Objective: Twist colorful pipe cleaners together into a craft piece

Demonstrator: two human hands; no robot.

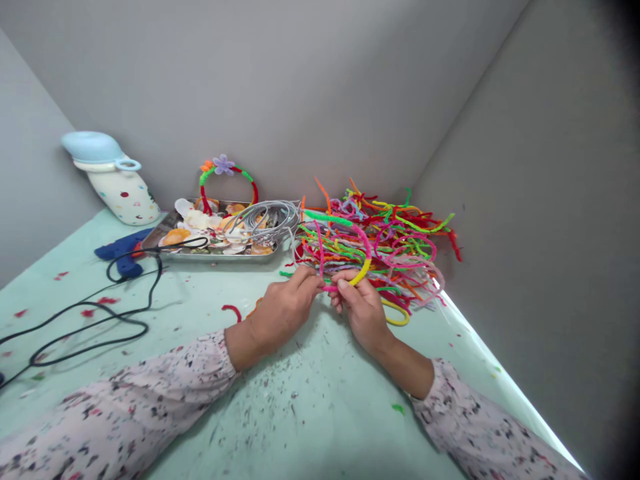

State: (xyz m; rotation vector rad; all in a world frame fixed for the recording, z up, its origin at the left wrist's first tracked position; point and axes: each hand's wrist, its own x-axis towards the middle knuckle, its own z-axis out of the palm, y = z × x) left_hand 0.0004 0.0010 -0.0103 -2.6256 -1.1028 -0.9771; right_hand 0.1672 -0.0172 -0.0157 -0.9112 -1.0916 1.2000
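Observation:
In the middle of the head view, my right hand [369,312] is closed on a curved hoop [369,245] wrapped in green, pink and yellow pipe cleaner. The thumb presses near where the yellow meets the pink. Close beside it, my left hand [284,310] pinches at the pink pipe cleaner [320,247], whose loose length stands up above the fingers. The left fingertips partly hide where this strand joins the hoop. Behind both hands lies a heap of many-coloured pipe cleaners [400,250]. Short red [231,310] and orange pieces lie by my left wrist.
A metal tray [235,257] holds shells and a coil of grey wire [273,220]. A finished-looking wrapped hoop with flowers [223,165] leans at its back. Left are a blue glue gun [125,253], its black cord [145,320] and a bottle [120,187]. Grey walls enclose the green tabletop [320,413].

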